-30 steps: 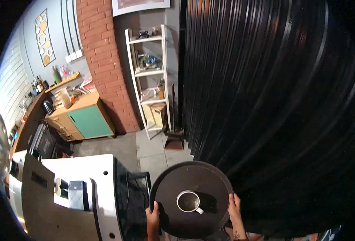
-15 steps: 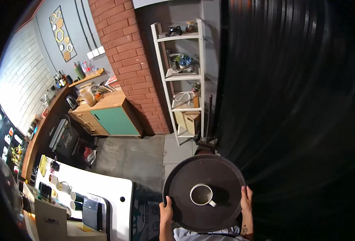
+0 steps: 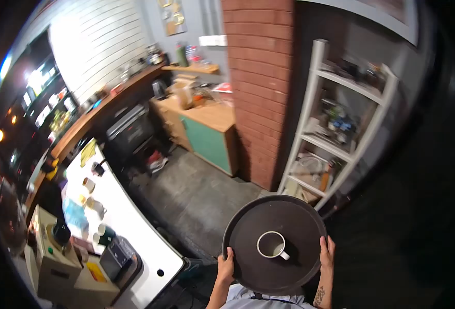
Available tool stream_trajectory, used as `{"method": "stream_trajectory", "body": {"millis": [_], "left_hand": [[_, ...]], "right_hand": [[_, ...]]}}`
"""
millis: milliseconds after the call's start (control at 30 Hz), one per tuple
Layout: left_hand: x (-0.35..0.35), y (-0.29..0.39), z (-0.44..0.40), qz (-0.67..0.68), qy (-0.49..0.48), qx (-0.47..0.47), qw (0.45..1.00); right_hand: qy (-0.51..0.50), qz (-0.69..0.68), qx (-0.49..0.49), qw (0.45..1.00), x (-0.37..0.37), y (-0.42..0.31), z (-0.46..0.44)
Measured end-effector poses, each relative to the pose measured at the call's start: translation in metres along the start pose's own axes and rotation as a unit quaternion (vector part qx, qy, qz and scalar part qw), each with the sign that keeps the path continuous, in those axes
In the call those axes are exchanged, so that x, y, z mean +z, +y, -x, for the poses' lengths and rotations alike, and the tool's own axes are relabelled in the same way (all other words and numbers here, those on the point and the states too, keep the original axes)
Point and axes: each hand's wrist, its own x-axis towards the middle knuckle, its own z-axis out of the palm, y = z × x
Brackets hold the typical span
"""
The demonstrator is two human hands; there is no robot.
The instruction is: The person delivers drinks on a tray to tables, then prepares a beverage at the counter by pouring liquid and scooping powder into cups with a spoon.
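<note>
A round dark serving tray [image 3: 299,226] is held out in front of my body, gripped by its rim on both sides. My left hand [image 3: 226,265] is closed on the left edge, thumb over the rim. On the opposite edge, my right hand [image 3: 327,253] is closed the same way, with its fingers partly hidden under the tray. Near the tray's middle stands a white mug [image 3: 284,255], upright, its handle pointing to the lower right. The mug's inside looks dark, and I cannot tell whether it holds any liquid.
To the left runs a white counter [image 3: 150,247] with several cups, a dark scale-like device [image 3: 116,259] and a cardboard box [image 3: 57,257]. Ahead are a wooden cabinet with a green door [image 3: 207,144], a brick pillar [image 3: 258,92] and a white ladder shelf [image 3: 326,141].
My view has swung to the left, so the counter, cabinet, pillar and shelf appear further right and tilted. Tray and mug have shifted slightly right in view, still held by both hands.
</note>
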Motion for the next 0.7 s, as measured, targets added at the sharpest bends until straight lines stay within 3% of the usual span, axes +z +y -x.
{"method": "stream_trajectory", "body": {"millis": [133, 367, 567, 700], "left_hand": [[-0.014, -0.005, -0.060, 0.107, 0.048, 0.044, 0.992], [-0.024, 0.069, -0.149, 0.202, 0.124, 0.088, 0.968], [-0.057, 0.158, -0.261, 0.189, 0.144, 0.134, 0.962], [-0.067, 0.240, -0.310, 0.162, 0.174, 0.074, 0.969]], "right_hand": [[-0.194, -0.029, -0.064, 0.978, 0.078, -0.034, -0.075], [-0.335, -0.083, -0.024, 0.938, 0.239, -0.063, -0.161], [-0.254, -0.113, 0.058, 0.959, 0.377, -0.083, -0.189], [-0.207, -0.123, 0.088, 0.966, 0.453, -0.062, -0.234]]}}
